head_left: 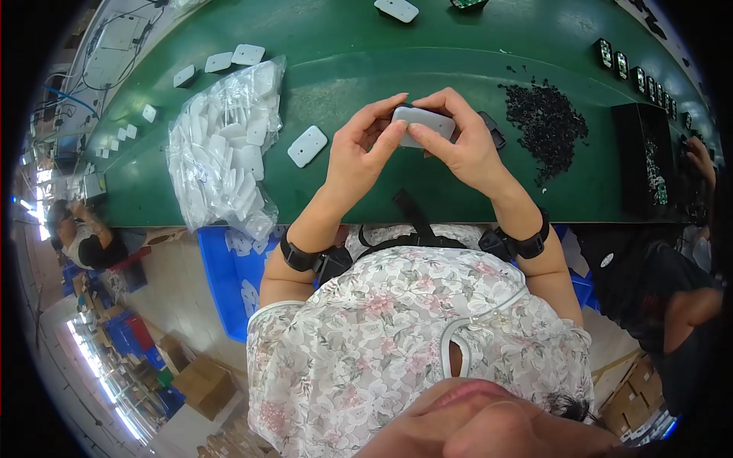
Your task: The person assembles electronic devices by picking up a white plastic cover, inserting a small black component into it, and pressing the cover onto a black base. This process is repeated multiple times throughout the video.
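Note:
Between both hands, above the green table, is a rounded rectangular casing with a pale grey-white cover; a dark edge shows behind it. My left hand grips its left end, thumb on the face. My right hand holds the right end, its thumb pressed on the cover's lower part. The fingers behind the casing are partly hidden. Just beyond my right hand lies a black casing part, partly covered by the hand. A loose white cover with small holes lies left of my left hand.
A clear plastic bag of white covers lies at the left. To the right are a heap of small black parts and a black box. Casings with green boards line the far right. A blue bin stands below the table edge.

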`<action>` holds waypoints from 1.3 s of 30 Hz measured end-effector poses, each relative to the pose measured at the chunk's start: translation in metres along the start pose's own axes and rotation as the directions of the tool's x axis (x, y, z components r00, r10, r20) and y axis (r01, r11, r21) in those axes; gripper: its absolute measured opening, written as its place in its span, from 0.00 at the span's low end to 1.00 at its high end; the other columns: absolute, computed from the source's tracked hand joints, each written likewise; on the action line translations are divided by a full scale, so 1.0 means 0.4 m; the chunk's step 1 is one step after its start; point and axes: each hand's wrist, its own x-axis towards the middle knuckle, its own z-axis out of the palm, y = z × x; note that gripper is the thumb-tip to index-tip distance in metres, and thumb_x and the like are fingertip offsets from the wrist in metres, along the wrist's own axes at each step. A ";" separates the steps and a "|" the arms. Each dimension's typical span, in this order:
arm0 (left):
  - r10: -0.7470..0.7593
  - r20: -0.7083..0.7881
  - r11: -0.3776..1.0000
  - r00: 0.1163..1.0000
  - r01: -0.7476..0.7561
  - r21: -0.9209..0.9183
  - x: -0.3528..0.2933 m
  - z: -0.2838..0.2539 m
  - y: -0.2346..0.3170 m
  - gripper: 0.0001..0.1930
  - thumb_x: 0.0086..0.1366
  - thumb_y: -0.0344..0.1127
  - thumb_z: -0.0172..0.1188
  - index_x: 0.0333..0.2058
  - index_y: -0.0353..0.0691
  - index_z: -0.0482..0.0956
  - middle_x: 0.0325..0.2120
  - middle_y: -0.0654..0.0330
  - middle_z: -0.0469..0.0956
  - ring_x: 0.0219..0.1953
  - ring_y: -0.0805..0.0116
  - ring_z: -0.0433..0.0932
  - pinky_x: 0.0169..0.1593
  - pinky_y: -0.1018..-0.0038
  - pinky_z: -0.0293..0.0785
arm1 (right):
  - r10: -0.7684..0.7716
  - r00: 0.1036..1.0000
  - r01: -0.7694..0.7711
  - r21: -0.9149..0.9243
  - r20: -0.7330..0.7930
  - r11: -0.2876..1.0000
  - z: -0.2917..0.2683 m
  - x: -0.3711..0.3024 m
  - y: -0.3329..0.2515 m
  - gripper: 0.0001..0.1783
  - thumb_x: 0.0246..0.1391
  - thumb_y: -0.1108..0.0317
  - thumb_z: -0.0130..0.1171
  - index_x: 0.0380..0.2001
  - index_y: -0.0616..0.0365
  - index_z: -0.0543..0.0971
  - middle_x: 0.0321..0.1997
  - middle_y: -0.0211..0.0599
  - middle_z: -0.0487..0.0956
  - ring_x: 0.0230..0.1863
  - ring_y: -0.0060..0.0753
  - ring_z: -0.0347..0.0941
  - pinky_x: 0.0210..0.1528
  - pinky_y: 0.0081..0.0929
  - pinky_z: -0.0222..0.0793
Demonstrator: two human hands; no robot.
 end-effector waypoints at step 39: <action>0.170 0.026 0.933 0.985 -0.170 0.317 -0.041 -0.026 -0.182 0.41 0.47 0.25 0.69 0.61 0.39 0.60 0.46 0.53 0.71 0.47 0.55 0.71 0.51 0.65 0.70 | -0.188 0.974 0.227 -0.533 0.127 0.815 0.002 0.000 0.077 0.21 0.44 0.72 0.64 0.46 0.59 0.76 0.47 0.40 0.76 0.50 0.44 0.71 0.51 0.32 0.67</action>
